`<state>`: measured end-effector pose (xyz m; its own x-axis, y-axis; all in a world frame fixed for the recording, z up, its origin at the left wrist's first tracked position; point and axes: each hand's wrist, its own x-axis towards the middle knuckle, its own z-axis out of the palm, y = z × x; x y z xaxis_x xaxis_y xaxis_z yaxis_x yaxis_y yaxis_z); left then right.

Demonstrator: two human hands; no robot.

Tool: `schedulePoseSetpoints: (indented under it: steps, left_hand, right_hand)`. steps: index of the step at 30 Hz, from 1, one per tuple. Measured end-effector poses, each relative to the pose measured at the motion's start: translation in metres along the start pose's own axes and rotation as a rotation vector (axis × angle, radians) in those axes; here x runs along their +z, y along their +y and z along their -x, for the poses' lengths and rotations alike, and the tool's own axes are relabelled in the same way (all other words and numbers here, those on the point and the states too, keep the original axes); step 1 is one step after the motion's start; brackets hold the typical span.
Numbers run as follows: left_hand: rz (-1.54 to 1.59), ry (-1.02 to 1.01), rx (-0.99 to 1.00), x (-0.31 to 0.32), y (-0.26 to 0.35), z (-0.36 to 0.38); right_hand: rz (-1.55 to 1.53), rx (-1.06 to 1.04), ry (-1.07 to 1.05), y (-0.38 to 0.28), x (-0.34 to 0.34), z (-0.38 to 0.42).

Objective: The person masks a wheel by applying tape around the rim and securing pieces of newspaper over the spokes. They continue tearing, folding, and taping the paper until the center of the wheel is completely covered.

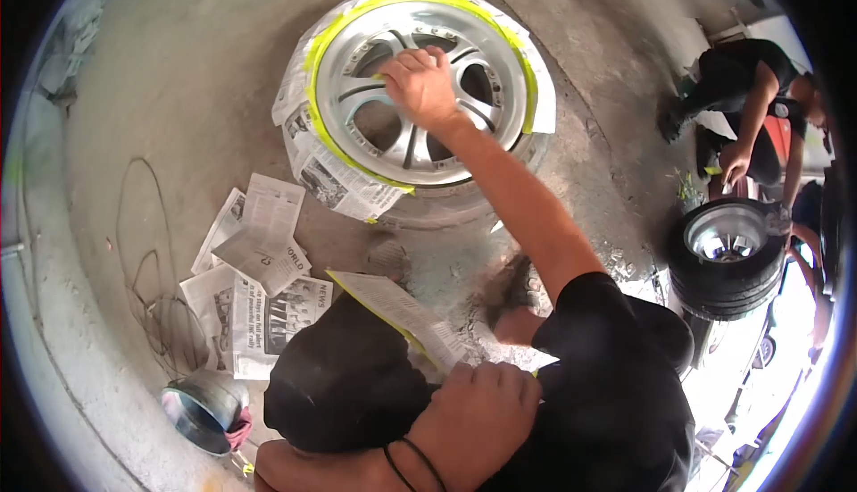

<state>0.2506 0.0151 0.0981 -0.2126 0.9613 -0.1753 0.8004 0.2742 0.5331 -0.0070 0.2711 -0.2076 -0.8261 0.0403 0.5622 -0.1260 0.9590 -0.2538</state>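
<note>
A silver multi-spoke wheel rim (357, 104) lies in a tire on the floor. Yellow tape (312, 72) and newspaper (299, 139) cover much of the tire around it; the lower right part of the tire is bare. Over the rim's centre, my right hand (420, 86) is closed, with a bit of yellow beside its fingers; what it holds is too small to tell. My left hand (482, 407), a black band at its wrist, is closed at the lower end of a yellow-taped newspaper piece (402, 313) near my knee.
Loose newspaper sheets (281, 313) lie at left, beside a thin looped wire (147, 287) and a metal bucket (201, 412) with a pink cloth (239, 429). At right, another person (768, 90) crouches by an upright stack of tire and wheel (728, 269).
</note>
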Motion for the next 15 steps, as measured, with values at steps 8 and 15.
schedulePoseSetpoints:
  steps: [8,15]
  left_hand:
    - [0.044,-0.079,0.147,-0.001,0.006,-0.021]
    - [0.009,-0.116,0.182,-0.013,0.011,-0.022]
  right_hand:
    - [-1.184,0.974,0.182,0.01,-0.116,0.043]
    - [-1.005,1.344,0.759,0.211,-0.345,0.196]
